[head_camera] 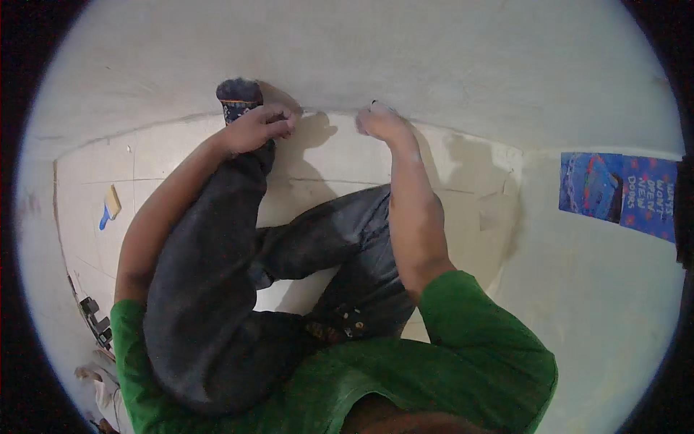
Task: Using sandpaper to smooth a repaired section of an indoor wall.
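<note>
My left hand is beside my socked foot, over my dark trouser leg, with its fingers curled; whether something thin is between them cannot be told. My right hand is to the right of it, near the line where the wall meets the tiled floor. Its fingers are bent, and a small dark tip shows at its upper edge; what this belongs to is too small to tell. The hands are apart. Both cast shadows on the floor and wall.
A brush with a blue handle lies on the floor at the left. Along the left wall are dark objects and pale cloth. Blue painted panels with writing hang on the right wall. The front wall rises just beyond my hands.
</note>
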The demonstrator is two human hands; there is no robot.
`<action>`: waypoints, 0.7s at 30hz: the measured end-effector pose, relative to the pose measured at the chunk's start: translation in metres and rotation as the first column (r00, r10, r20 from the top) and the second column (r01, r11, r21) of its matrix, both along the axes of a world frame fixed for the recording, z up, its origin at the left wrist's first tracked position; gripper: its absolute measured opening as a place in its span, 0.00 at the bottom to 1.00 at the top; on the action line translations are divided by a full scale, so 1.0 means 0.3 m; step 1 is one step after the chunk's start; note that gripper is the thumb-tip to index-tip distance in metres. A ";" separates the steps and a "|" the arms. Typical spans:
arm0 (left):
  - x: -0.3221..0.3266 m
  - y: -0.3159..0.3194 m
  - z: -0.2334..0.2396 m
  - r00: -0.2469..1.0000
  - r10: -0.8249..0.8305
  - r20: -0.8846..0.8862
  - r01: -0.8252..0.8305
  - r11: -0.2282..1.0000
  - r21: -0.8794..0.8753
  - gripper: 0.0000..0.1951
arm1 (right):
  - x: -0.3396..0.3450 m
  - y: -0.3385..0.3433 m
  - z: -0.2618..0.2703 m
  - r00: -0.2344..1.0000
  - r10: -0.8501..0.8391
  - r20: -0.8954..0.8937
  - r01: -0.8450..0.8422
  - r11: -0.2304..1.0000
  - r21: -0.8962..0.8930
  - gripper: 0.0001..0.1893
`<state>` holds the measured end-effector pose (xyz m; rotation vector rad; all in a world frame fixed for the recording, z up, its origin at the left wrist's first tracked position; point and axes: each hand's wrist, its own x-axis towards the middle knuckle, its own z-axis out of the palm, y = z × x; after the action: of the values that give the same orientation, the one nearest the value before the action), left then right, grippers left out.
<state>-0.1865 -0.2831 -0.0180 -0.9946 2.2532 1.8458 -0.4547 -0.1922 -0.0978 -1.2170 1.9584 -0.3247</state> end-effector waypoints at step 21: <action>0.014 0.003 0.006 0.998 0.036 -0.054 -0.032 0.997 0.069 0.16 | 0.132 0.014 0.214 0.654 -0.247 0.715 0.469 0.874 -0.127 0.18</action>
<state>-0.1821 -0.2822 -0.0163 -0.9899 2.1994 1.9735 -0.4152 -0.1881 -0.0336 -0.6894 1.4859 -1.1577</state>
